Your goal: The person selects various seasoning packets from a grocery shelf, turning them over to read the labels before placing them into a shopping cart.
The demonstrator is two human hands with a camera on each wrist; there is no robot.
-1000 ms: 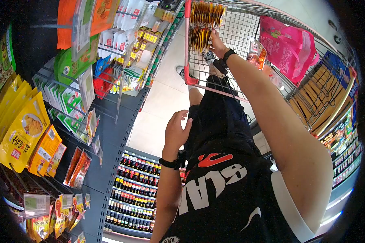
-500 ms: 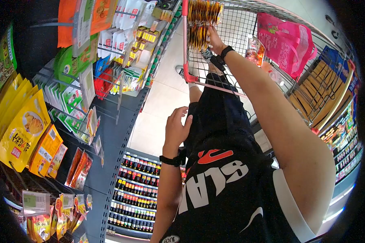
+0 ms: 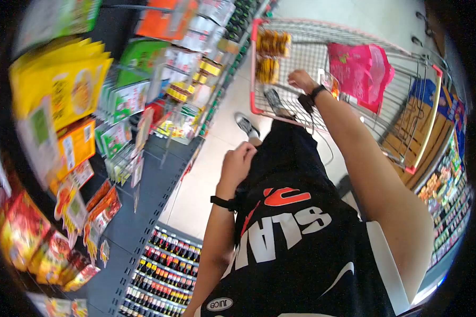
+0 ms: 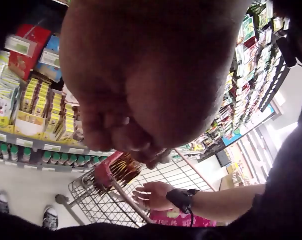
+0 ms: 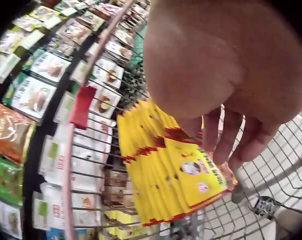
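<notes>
Two rows of yellow packets [image 5: 166,175] with red edges stand on end in a corner of the shopping cart [image 3: 253,90]. Beside them hovers my right hand [image 3: 302,81], holding nothing. In the right wrist view its fingers [image 5: 226,142] hang loosely over the ends of the packets. Outside the cart, in front of my shorts, is my left hand [image 3: 237,165], idle and empty, its fingers loosely curled. The left wrist view shows that hand [image 4: 146,85] large, partly hiding the cart.
A pink bag [image 3: 357,68] and a packet with orange contents [image 3: 330,84] lie in the cart. Shelves and hooks with hanging yellow bags [image 3: 63,84] line the left. Behind are shelves of dark bottles [image 3: 164,264]. My shoe [image 3: 246,124] stands on the pale floor.
My right hand has come off the yellow packets and drawn back toward me. The left hand's fingers have curled in more. The head view has turned, shifting the shelves and cart.
</notes>
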